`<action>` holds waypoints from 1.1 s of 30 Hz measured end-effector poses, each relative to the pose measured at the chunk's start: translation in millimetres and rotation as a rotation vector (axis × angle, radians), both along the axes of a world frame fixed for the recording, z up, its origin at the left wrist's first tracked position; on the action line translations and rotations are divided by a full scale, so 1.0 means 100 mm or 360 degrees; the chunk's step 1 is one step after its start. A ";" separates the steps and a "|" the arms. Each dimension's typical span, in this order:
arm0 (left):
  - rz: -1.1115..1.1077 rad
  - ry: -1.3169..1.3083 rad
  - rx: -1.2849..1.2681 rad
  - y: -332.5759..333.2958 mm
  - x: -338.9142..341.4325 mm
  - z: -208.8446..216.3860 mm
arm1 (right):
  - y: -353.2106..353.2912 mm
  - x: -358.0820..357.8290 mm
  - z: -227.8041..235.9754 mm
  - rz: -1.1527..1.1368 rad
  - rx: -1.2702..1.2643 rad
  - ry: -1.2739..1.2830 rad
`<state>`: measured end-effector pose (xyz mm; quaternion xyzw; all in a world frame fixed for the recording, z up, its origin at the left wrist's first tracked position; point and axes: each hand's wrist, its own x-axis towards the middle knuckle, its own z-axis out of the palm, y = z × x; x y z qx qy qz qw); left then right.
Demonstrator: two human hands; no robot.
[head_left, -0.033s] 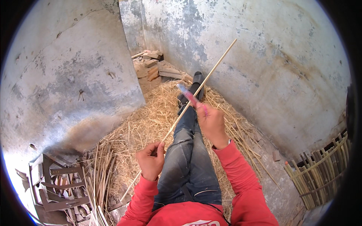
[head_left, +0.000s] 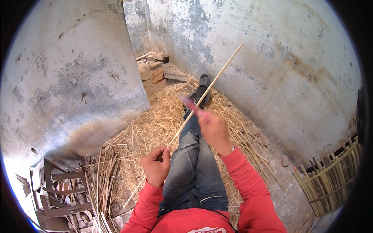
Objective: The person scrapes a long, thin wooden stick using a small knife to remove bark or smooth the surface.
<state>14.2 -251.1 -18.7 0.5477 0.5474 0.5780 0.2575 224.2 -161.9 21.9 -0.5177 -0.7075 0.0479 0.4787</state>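
Note:
A long, thin, pale bamboo strip [head_left: 180,130] runs slantwise across my legs, from low left to upper right. My left hand [head_left: 155,166] pinches it towards its lower end, thumb against the fingers. In my closed right hand [head_left: 215,134] is a pink-handled knife [head_left: 191,104], blurred by motion. Its blade crosses the strip just above my shins; whether it cuts into the strip I cannot tell. The strip's far end sticks up freely in front of the wall.
Curly shavings [head_left: 147,116] cover the floor around my outstretched legs [head_left: 192,171]. Loose strips [head_left: 105,171] lie at the left beside a broken brown frame [head_left: 64,190]. A slatted bamboo panel [head_left: 330,180] stands at the right. Bricks [head_left: 157,58] are piled by the peeling walls [head_left: 256,73].
My right hand and the knife have moved slightly down and towards me along the strip. The strip's far end has dipped a little. My left hand stays in place.

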 end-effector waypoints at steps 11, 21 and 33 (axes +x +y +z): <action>-0.0032 -0.0047 -0.0120 -0.01 -0.06 -0.06 | -0.21 -0.20 -0.23 0.0461 -0.0313 0.0231; -0.0562 -0.0470 -0.0475 0.08 -0.19 0.03 | 0.01 0.09 0.20 -0.0029 0.0125 0.0228; -0.0625 -0.0568 -0.0656 0.08 -0.25 0.02 | -0.19 -0.09 -0.17 0.0394 -0.0079 -0.0045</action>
